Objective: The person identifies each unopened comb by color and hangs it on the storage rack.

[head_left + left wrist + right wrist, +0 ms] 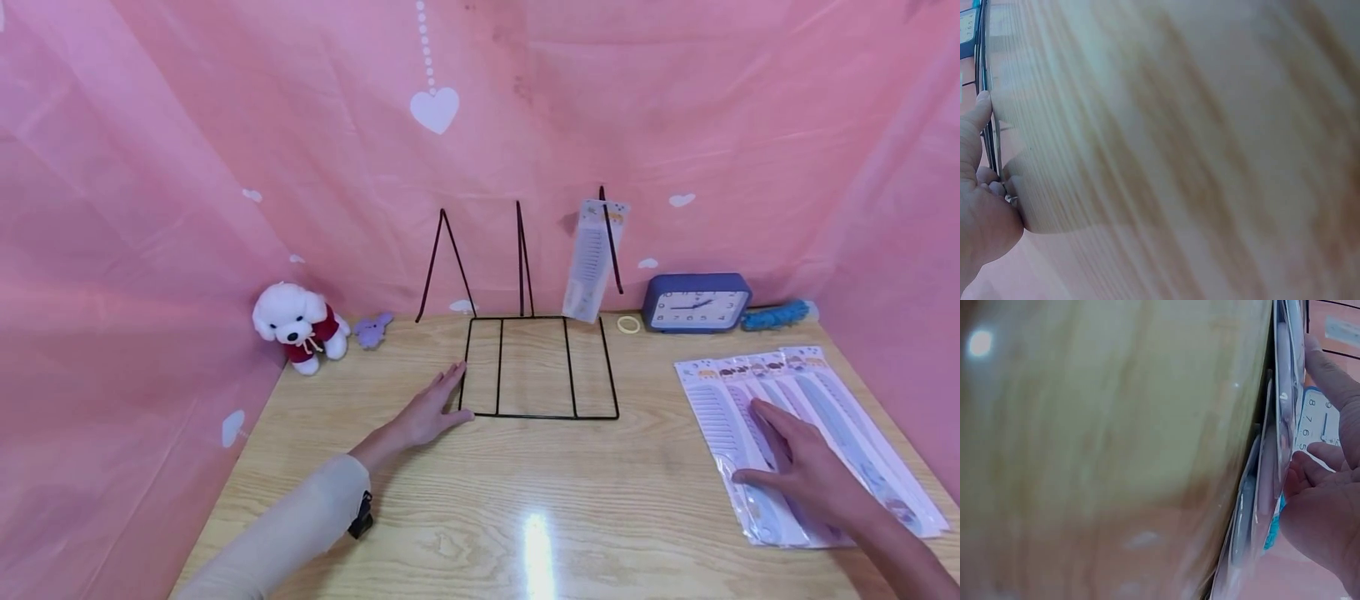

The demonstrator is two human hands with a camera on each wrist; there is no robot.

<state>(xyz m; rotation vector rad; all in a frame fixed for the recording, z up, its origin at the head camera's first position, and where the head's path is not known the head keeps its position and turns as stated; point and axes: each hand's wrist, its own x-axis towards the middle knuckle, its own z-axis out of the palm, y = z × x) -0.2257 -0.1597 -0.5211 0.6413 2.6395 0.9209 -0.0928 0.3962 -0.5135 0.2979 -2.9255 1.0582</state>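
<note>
Wooden desk (480, 500), pink backdrop: left hand (427, 412) flat at nine o'clock, steadying wire rack (536, 367); right hand (806, 471) flat, fingers spread, pinning packaged combs (817, 392) at three o'clock

bare tabletop (525, 500) between wire rack (536, 367), comb packs (802, 433)

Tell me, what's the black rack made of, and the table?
The black rack looks like thin metal wire with a dark coating: slim, stiff rods hold upright loops. The table looks like light wood or wood-look laminate: grain lines, and a glossy spot reflecting light.
</note>
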